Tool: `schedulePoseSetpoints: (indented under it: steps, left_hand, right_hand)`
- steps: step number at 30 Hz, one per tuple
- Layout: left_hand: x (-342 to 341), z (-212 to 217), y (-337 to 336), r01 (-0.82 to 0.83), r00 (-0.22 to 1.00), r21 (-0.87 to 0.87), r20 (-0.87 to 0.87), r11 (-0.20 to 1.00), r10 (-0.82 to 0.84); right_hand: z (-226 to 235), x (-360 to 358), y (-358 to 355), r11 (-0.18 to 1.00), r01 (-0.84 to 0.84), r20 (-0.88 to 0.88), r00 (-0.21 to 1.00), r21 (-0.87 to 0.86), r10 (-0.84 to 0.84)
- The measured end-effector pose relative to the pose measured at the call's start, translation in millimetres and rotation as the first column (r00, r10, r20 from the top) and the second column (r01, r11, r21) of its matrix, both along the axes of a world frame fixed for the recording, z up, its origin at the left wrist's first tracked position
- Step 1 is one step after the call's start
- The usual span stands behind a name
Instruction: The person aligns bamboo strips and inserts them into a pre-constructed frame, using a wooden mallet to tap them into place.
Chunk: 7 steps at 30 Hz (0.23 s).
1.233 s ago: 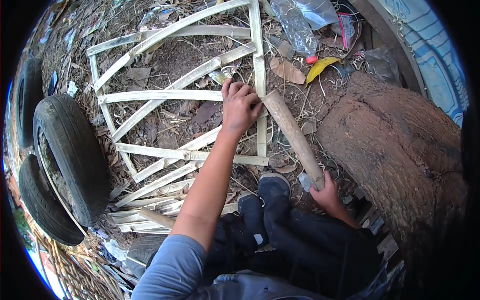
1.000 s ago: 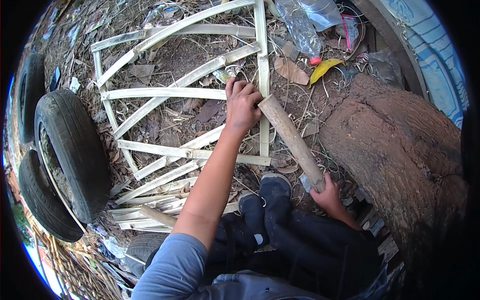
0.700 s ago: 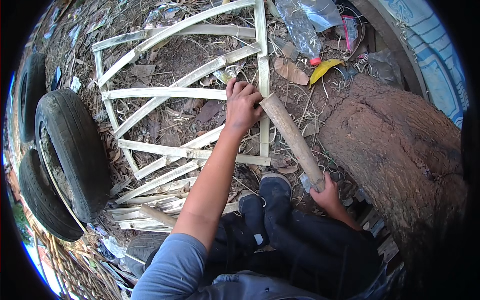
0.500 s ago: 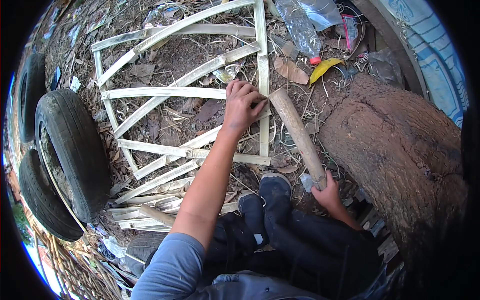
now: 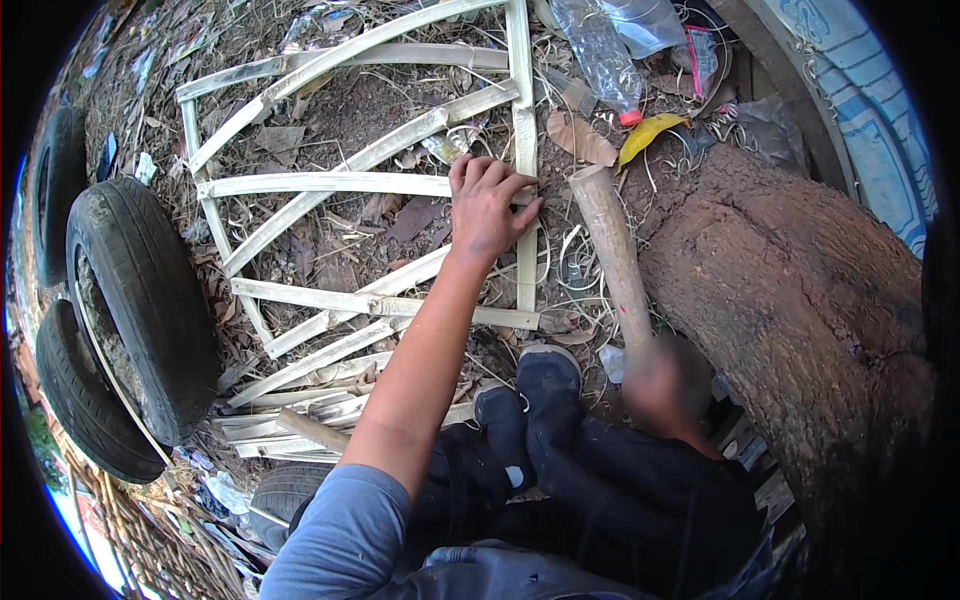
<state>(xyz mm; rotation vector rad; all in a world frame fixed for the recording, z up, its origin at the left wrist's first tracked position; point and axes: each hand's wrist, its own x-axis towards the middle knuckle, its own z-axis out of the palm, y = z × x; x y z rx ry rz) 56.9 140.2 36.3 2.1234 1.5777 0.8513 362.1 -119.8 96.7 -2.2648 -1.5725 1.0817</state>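
Note:
My left hand (image 5: 490,205) lies over the end of a pale bamboo slat (image 5: 330,183), where it meets the upright slat (image 5: 525,120) on the frame's right side. Its fingers are apart, with index finger and thumb spread at the joint; whether something small sits under them cannot be made out. My right hand (image 5: 665,385), smeared in the picture, is wrapped round the near end of a thick round wooden stick (image 5: 615,255). The stick's far end is raised, to the right of the upright slat and apart from it. Crossed slats make up the lattice frame on the ground.
Old tyres (image 5: 145,310) stand at the left. Loose slats (image 5: 300,415) are piled near my feet (image 5: 548,375). A large tree trunk (image 5: 780,270) fills the right. A plastic bottle (image 5: 605,70), a yellow leaf (image 5: 648,138) and shavings litter the ground beyond the stick.
The stick's far end has swung right, away from the upright slat. My left thumb and fingers, pinched together at the joint before, have spread apart.

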Motion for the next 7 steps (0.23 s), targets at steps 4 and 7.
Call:
schedulePoseSetpoints:
  steps: [4, 7]
  left_hand:
    - [2, 0, 1, -0.007, 0.998, -0.035, -0.055, 0.999, 0.005]
    - [8, 4, 4, -0.018, 0.994, -0.076, -0.109, 0.997, 0.009]
  right_hand:
    - [5, -3, 9, 0.999, 0.036, -0.063, 0.997, 0.003, -0.035]
    - [10, -4, 14, 0.999, 0.051, -0.083, 0.995, -0.001, -0.051]
